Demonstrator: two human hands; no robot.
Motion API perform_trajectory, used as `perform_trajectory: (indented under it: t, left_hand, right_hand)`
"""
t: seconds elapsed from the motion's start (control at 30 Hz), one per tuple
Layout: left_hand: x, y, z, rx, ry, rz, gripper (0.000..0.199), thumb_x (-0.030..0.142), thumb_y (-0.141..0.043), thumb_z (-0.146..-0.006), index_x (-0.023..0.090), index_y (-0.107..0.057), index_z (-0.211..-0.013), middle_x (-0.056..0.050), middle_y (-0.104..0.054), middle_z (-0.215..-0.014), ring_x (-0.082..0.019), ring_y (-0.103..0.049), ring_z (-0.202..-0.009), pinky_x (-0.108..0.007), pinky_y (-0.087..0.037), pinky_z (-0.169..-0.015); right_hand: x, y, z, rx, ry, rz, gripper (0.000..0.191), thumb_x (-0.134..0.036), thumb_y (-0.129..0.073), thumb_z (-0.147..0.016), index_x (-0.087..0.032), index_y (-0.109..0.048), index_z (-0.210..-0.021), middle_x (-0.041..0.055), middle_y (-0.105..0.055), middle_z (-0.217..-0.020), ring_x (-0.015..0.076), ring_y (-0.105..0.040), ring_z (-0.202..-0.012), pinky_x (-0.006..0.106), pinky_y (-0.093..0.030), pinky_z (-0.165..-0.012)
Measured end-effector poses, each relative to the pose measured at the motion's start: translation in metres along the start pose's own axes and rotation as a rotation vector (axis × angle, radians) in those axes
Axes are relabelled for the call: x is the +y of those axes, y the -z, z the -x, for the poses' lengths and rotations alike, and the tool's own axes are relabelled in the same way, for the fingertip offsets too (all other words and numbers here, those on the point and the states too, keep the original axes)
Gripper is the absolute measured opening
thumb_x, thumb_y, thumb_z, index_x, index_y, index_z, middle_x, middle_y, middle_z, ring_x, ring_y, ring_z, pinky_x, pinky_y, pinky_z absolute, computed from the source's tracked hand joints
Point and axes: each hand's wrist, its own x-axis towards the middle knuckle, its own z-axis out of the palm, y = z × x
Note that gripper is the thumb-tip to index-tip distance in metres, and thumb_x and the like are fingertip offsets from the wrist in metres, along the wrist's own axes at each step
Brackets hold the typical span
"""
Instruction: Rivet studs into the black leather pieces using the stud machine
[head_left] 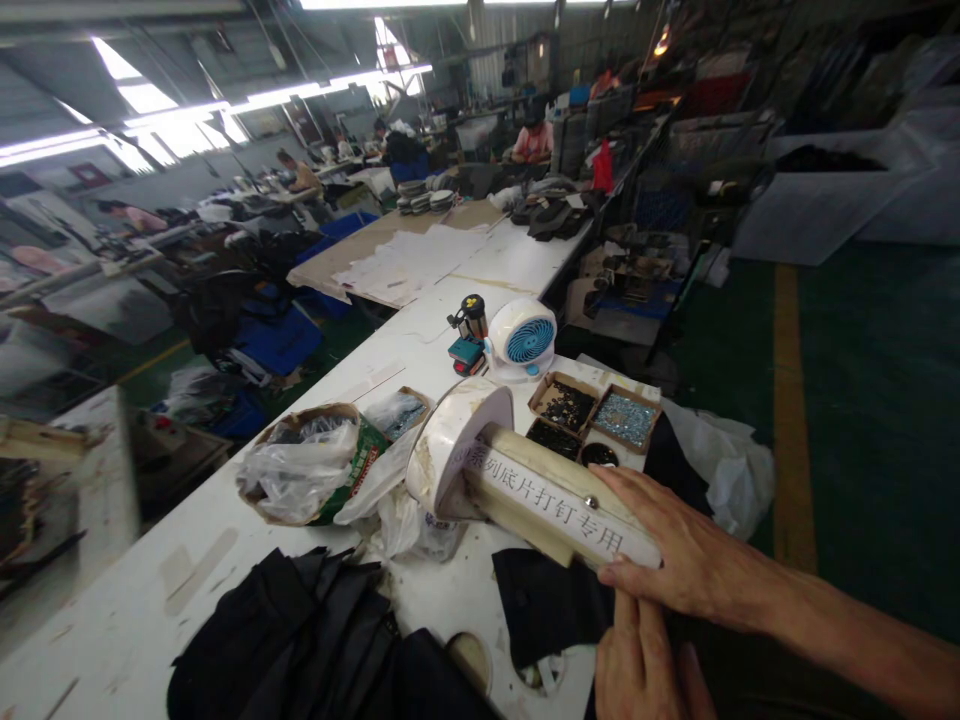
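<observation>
A cream riveting-type machine arm (551,495) with a printed Chinese label juts toward me from its round white housing (450,450). My right hand (675,545) lies at the near end of this arm, its fingers stretched along the far side and its thumb apart from them. Just below, my left hand (641,660) has its fingers close together, with their tips by the right thumb. Whatever is under those tips is hidden. A flat black fabric piece (551,605) lies beneath the machine arm. To the left, a pile of black fabric pieces (292,640) covers the near tabletop.
Small boxes of black fasteners (564,402) and silvery fasteners (624,416) stand behind the machine. A white fan (523,340) and a teal battery tool (466,352) are farther back. A plastic-lined bag (300,470) sits left on the white table (330,370). Several people work in the background.
</observation>
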Motion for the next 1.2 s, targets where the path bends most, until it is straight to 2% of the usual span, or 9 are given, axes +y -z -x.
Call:
perform_trajectory:
  t: [0.1, 0.23, 0.33, 0.57, 0.77, 1.0, 1.2]
  left_hand:
    - [0.001, 0.000, 0.001, 0.013, 0.030, 0.005, 0.062, 0.012, -0.049, -0.092, 0.021, -0.048, -0.154, -0.012, -0.060, -0.147, -0.029, -0.072, -0.111, -0.040, -0.065, -0.077]
    - [-0.002, -0.001, 0.004, 0.008, 0.024, -0.021, 0.068, 0.011, -0.051, -0.088, 0.021, -0.047, -0.155, -0.012, -0.063, -0.144, -0.029, -0.073, -0.090, -0.042, -0.063, -0.066]
    - [-0.004, 0.001, 0.003, -0.009, -0.009, -0.038, 0.071, 0.012, -0.054, -0.085, 0.020, -0.046, -0.156, -0.013, -0.064, -0.142, -0.028, -0.072, -0.082, -0.041, -0.060, -0.061]
    - [-0.009, 0.010, 0.000, -0.095, -0.049, -0.044, 0.072, 0.012, -0.055, -0.087, 0.018, -0.042, -0.158, -0.013, -0.059, -0.149, -0.029, -0.072, -0.094, -0.041, -0.063, -0.068]
    - [-0.017, 0.017, -0.001, -0.128, -0.107, -0.078, 0.073, 0.013, -0.053, -0.088, 0.019, -0.039, -0.159, -0.013, -0.058, -0.150, -0.027, -0.071, -0.085, -0.040, -0.061, -0.065]
    - [-0.021, 0.019, -0.003, -0.151, -0.132, -0.097, 0.070, 0.014, -0.049, -0.090, 0.017, -0.040, -0.159, -0.012, -0.058, -0.150, -0.027, -0.070, -0.085, -0.040, -0.061, -0.063]
    - [-0.023, 0.021, -0.006, -0.143, -0.136, -0.080, 0.073, 0.013, -0.054, -0.087, 0.019, -0.041, -0.158, -0.012, -0.059, -0.148, -0.026, -0.070, -0.085, -0.039, -0.060, -0.065]
  right_hand:
    - [-0.002, 0.000, -0.001, 0.021, -0.001, -0.010, 0.101, -0.065, -0.072, -0.085, -0.020, -0.028, -0.164, 0.0170, -0.036, -0.162, 0.0400, -0.038, -0.146, 0.057, -0.036, -0.123]
    - [-0.002, -0.002, -0.002, 0.053, 0.023, -0.013, 0.101, -0.065, -0.073, -0.084, -0.021, -0.029, -0.164, 0.0167, -0.037, -0.161, 0.0407, -0.040, -0.145, 0.058, -0.036, -0.122]
    - [-0.002, -0.003, -0.003, 0.047, 0.005, -0.012, 0.103, -0.067, -0.073, -0.082, -0.020, -0.030, -0.163, 0.0160, -0.036, -0.162, 0.0398, -0.040, -0.146, 0.056, -0.036, -0.123]
    - [-0.009, 0.002, -0.003, 0.035, -0.016, -0.026, 0.104, -0.067, -0.074, -0.081, -0.018, -0.031, -0.163, 0.0167, -0.037, -0.161, 0.0391, -0.040, -0.146, 0.055, -0.036, -0.124]
    - [-0.011, 0.002, -0.001, 0.053, -0.002, -0.048, 0.107, -0.068, -0.075, -0.080, -0.019, -0.030, -0.164, 0.0162, -0.037, -0.162, 0.0403, -0.040, -0.146, 0.056, -0.035, -0.124]
    - [-0.010, -0.001, -0.001, 0.053, -0.014, -0.022, 0.108, -0.069, -0.075, -0.080, -0.018, -0.029, -0.164, 0.0165, -0.037, -0.162, 0.0392, -0.039, -0.147, 0.055, -0.035, -0.125]
    - [-0.010, -0.002, -0.002, 0.050, -0.015, 0.012, 0.109, -0.070, -0.074, -0.080, -0.015, -0.030, -0.163, 0.0176, -0.037, -0.162, 0.0387, -0.039, -0.148, 0.056, -0.035, -0.125]
